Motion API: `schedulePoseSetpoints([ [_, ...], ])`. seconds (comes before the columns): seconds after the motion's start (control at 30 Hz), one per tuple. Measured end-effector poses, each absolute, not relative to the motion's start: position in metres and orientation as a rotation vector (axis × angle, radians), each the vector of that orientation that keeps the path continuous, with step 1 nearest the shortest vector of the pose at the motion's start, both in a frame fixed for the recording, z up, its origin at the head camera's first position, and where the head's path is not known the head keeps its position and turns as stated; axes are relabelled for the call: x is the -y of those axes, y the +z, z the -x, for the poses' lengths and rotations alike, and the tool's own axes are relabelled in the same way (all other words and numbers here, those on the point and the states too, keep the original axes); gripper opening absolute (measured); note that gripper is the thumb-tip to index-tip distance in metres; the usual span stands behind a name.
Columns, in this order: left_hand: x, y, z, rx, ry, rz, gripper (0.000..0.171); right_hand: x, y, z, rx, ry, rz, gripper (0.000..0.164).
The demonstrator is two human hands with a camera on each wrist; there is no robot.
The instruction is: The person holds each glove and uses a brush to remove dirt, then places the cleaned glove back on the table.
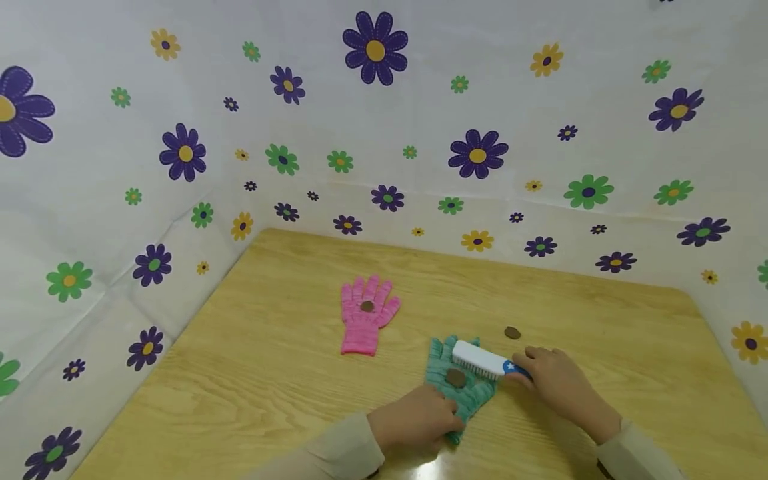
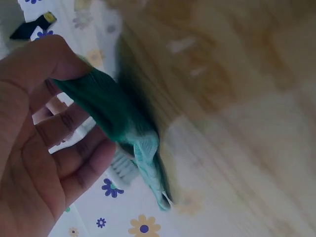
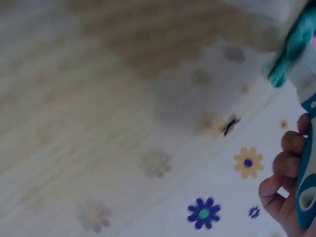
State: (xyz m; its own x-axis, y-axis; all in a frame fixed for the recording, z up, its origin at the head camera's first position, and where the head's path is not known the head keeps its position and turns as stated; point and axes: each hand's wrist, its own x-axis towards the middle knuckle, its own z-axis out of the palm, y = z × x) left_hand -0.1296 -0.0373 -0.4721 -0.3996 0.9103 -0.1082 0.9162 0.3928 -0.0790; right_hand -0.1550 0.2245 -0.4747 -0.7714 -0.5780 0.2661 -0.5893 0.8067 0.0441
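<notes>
Flower-printed sheeting [image 1: 414,120] walled our wooden bench [image 1: 252,373], which carried a green glove [image 1: 467,397] with a brown spot [image 1: 455,378] on it. Our left hand [image 1: 415,417] pinched that glove at its cuff. Our right hand [image 1: 558,381] gripped the handle of a white-and-blue brush [image 1: 480,357], bristles down over the green glove's fingers. Beyond the green glove, we saw a pink glove [image 1: 360,338], also spotted brown, to its left, and a loose brown piece [image 1: 513,332] to its right.

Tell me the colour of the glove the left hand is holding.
The glove is teal green; it shows best in the head view.
</notes>
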Motion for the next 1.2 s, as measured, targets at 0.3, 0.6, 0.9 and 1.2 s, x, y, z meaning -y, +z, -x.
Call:
schedulePoseSetpoints([
  [0.3, 0.043, -0.483, 0.123, -2.659, -0.172, -1.716, 0.011, -0.222, -0.462, 0.151, 2.732, 0.126, -0.868, 0.02],
  [0.6, 0.047, -0.476, 0.131, -2.645, -0.164, -1.684, 0.01, -0.206, -0.477, 0.15, 2.668, 0.075, -1.123, 0.022],
  [0.9, 0.044, -0.477, 0.13, -2.646, -0.137, -1.687, 0.008, -0.224, -0.464, 0.165, 2.758, 0.119, -0.812, 0.02],
  [1.2, 0.039, -0.476, 0.132, -2.609, -0.147, -1.683, 0.01, -0.211, -0.472, 0.138, 2.605, 0.01, -1.176, 0.022],
])
